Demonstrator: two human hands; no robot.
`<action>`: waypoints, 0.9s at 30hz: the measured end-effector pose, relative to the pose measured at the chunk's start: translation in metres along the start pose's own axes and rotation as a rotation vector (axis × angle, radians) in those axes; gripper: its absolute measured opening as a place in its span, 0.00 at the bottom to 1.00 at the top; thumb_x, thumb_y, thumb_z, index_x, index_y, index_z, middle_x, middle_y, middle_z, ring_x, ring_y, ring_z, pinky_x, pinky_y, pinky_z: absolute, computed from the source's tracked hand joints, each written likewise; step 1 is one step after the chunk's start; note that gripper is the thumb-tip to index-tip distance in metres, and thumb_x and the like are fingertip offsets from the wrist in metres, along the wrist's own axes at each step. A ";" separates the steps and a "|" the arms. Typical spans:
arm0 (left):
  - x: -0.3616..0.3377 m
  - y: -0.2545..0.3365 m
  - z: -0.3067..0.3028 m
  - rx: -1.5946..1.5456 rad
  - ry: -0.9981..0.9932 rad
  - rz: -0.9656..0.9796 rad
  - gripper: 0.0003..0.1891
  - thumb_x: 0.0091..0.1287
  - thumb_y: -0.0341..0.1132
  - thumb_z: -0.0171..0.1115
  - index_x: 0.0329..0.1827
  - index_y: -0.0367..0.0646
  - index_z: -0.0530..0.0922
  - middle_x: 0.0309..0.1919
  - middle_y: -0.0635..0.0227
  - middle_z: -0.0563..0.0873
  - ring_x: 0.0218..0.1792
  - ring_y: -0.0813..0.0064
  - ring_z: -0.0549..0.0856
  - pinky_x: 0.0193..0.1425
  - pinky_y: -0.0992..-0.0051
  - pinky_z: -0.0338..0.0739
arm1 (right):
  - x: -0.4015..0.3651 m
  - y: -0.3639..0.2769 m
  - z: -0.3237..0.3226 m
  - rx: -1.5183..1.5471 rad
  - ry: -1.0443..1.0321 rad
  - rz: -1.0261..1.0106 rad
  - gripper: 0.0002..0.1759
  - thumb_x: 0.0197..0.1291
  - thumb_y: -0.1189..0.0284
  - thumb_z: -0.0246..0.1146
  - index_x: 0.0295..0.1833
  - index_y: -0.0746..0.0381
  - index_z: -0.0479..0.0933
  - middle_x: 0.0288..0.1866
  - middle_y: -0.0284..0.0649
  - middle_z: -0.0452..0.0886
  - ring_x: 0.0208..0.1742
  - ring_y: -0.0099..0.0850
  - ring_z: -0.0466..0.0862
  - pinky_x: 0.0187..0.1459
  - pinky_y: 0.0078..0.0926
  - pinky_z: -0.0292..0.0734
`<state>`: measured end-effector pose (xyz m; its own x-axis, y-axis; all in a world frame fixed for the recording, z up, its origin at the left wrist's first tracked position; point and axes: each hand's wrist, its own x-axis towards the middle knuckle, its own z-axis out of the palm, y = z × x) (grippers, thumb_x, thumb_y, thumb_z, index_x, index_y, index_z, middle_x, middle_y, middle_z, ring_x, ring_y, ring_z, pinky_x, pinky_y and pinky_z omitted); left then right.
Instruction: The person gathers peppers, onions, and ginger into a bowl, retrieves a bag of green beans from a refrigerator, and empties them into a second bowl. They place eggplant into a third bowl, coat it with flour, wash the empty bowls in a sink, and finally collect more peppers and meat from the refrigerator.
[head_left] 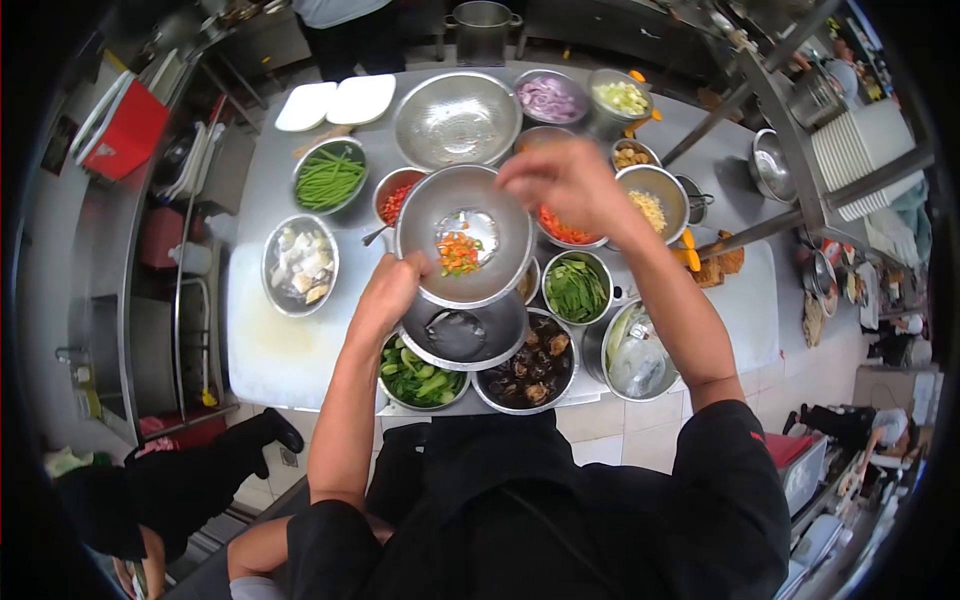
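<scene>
My left hand grips the rim of a steel bowl with chopped orange, red and green pieces at its bottom. That bowl is held over another steel bowl with a little clear liquid. My right hand is blurred above the bowl's right rim, fingers bent down; whether it holds anything is unclear. Beneath it stand a bowl of red strips and a partly covered bowl. Left of the held bowl is a bowl of chopped red pieces with a spoon handle.
Green beans, white chunks, leafy greens, dark mushrooms, cut greens, sliced onion and a large steel bowl surround my hands. A metal rack post rises at right. Other people stand around the kitchen.
</scene>
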<state>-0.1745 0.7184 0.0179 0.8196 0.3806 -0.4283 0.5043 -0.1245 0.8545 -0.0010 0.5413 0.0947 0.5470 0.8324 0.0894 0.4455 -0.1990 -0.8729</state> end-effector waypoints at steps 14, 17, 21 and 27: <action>0.019 -0.009 -0.008 -0.583 0.107 -0.086 0.15 0.57 0.36 0.50 0.29 0.29 0.77 0.25 0.59 0.80 0.26 0.71 0.79 0.32 0.71 0.74 | -0.018 0.133 0.005 -0.805 0.103 0.744 0.17 0.44 0.73 0.65 0.42 0.69 0.77 0.45 0.58 0.78 0.47 0.49 0.80 0.48 0.37 0.78; 0.026 -0.011 -0.009 -0.719 0.099 -0.084 0.14 0.58 0.35 0.50 0.32 0.29 0.76 0.29 0.56 0.81 0.29 0.70 0.81 0.35 0.72 0.76 | -0.018 0.146 0.002 -0.785 0.182 0.702 0.15 0.42 0.74 0.65 0.39 0.68 0.79 0.42 0.56 0.80 0.44 0.49 0.81 0.47 0.37 0.78; 0.031 -0.011 -0.012 -0.787 0.026 -0.094 0.14 0.59 0.35 0.49 0.36 0.30 0.75 0.33 0.56 0.81 0.33 0.69 0.82 0.42 0.70 0.77 | -0.024 0.152 -0.002 -0.727 0.303 0.626 0.12 0.35 0.73 0.70 0.31 0.62 0.82 0.31 0.50 0.82 0.36 0.40 0.83 0.39 0.31 0.79; 0.039 -0.006 -0.007 -0.832 -0.015 -0.077 0.15 0.58 0.34 0.49 0.37 0.28 0.74 0.34 0.53 0.81 0.33 0.66 0.82 0.43 0.69 0.78 | -0.040 0.134 -0.027 -0.255 0.486 0.712 0.13 0.36 0.74 0.70 0.32 0.66 0.82 0.25 0.43 0.83 0.29 0.32 0.84 0.34 0.25 0.79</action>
<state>-0.1472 0.7403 -0.0017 0.7976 0.3474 -0.4931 0.1983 0.6211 0.7583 0.0558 0.4677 -0.0131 0.9675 0.1684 -0.1885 -0.0018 -0.7411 -0.6714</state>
